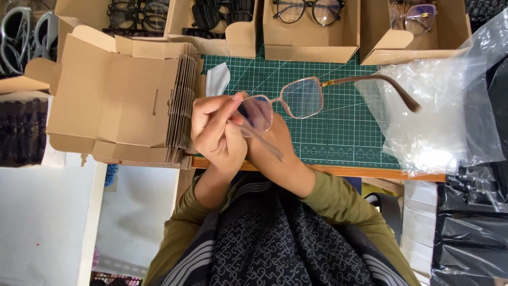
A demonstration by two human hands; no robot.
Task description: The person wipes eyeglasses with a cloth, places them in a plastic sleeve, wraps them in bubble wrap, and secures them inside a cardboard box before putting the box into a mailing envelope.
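Flat cardboard boxes [121, 95] are stacked just left of the left hand [217, 132], a plastic bag [434, 116] well to its right. Both hands grasp pink-framed glasses [296, 98] over the green mat [338, 132]; the right hand [272, 140] lies partly hidden. The outstretched temple [381, 85] could snag the bag, twisting its hinge.

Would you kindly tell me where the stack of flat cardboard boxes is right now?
In the head view, the stack of flat cardboard boxes lies left of centre, just beside the left hand, which helps hold the pink-framed glasses above the green cutting mat.

pink-framed glasses [296, 99], one temple unfolded
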